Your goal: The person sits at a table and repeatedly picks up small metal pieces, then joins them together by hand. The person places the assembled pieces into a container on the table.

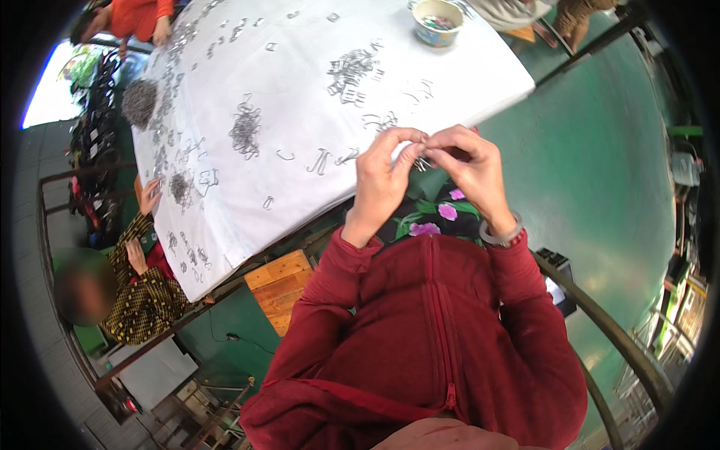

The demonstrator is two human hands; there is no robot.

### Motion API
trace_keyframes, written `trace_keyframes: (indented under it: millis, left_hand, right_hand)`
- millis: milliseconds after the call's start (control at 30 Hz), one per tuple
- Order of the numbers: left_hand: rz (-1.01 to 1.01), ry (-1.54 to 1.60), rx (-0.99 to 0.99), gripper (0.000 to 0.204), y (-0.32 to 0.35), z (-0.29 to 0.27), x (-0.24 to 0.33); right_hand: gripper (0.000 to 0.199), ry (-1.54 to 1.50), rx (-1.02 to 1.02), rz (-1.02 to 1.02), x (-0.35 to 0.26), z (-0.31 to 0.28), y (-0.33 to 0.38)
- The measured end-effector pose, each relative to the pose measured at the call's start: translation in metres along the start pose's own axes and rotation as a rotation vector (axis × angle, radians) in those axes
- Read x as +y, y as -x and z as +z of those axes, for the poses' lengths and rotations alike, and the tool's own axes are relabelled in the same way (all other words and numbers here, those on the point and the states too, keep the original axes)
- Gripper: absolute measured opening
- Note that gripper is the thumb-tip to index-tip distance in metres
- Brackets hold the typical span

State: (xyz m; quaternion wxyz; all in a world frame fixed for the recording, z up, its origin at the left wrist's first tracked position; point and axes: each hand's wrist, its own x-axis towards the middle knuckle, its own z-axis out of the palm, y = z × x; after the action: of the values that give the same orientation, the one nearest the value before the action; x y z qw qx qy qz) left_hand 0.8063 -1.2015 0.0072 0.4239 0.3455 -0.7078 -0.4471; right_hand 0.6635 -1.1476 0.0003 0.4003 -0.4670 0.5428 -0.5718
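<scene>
My left hand (381, 178) and my right hand (474, 166) meet fingertip to fingertip just off the near edge of the white-covered table (292, 196). Both are closed in a pinch around small bent metal wire pieces (421, 163), whose ends stick out below the fingers. Their exact shape is hidden by my fingertips. Right behind my hands lies a small heap of wire hooks (384, 120). To the left of it, a few longer wire hooks (319, 162) rest on the cloth.
Farther back are a larger heap of wire pieces (352, 73) and a round tub (438, 24) with small things inside. More heaps (245, 131) and a dark mound (140, 103) lie leftward. A person in a patterned top (142, 300) sits left, beside a wooden stool (279, 286).
</scene>
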Motion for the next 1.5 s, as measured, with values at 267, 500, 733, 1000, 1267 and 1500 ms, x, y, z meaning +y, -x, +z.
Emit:
trace_keyframes:
  millis: [267, 500, 733, 1000, 1267, 1500]
  left_hand:
    - [0.014, 0.006, -0.015, 0.008, 0.011, -0.016, 0.005]
    - [-0.055, 0.102, 0.019, 0.007, 0.010, -0.016, -0.001]
    - [-0.123, 0.362, -0.078, 0.007, -0.008, -0.016, 0.012]
    - [-0.111, 0.486, -0.057, 0.010, -0.013, -0.005, 0.001]
    - [-0.189, 0.397, -0.063, 0.009, -0.014, 0.005, -0.014]
    - [-0.116, 0.147, -0.016, 0.008, -0.010, 0.001, -0.004]
  right_hand:
    - [0.015, 0.038, 0.104, -0.057, -0.014, -0.011, -0.054]
    - [0.022, 0.735, -0.195, -0.556, 0.078, 0.044, -0.160]
    - [0.019, 0.754, -0.141, -0.602, 0.091, 0.050, -0.169]
    - [0.028, -0.217, -0.188, 0.166, 0.033, -0.002, -0.116]
    - [0.029, -0.037, -0.122, 0.128, -0.038, -0.031, -0.050]
    - [0.017, 0.033, 0.017, 0.065, -0.040, -0.010, -0.038]
